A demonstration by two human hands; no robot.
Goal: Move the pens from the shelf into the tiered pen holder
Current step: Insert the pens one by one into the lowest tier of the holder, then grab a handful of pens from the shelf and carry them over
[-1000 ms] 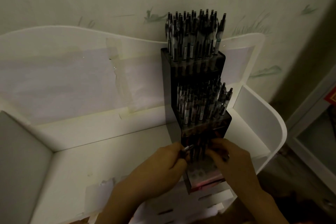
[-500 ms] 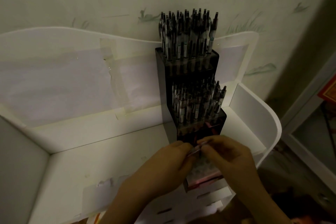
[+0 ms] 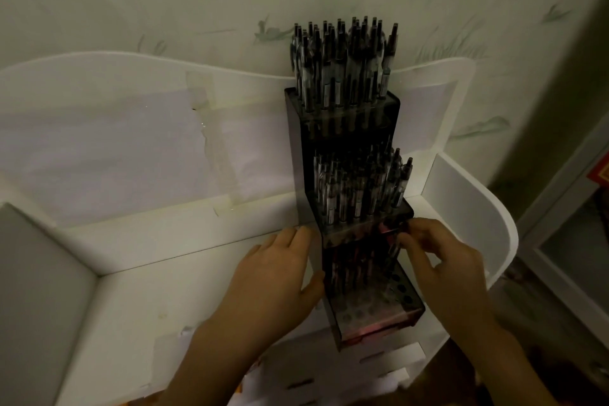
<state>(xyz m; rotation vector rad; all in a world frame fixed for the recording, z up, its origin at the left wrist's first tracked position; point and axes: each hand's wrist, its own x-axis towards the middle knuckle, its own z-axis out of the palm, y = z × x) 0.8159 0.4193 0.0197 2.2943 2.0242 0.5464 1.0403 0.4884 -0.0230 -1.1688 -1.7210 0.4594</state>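
Left hand (image 3: 280,270) flat against pen holder (image 3: 372,310), steadying; right hand (image 3: 438,260) pinching a pen (image 3: 393,249) into lowest tier.

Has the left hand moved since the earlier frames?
Yes. The left hand has left the lowest tier's front and now rests flat against the left side wall of the pen holder.

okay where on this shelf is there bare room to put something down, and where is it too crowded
The widest bare patch is the white shelf floor, bordered by the left side panel, the taped back panel and the left hand. It is crowded at the tiered pen holder, with both hands at it; the right hand fills the gap toward the right side panel.
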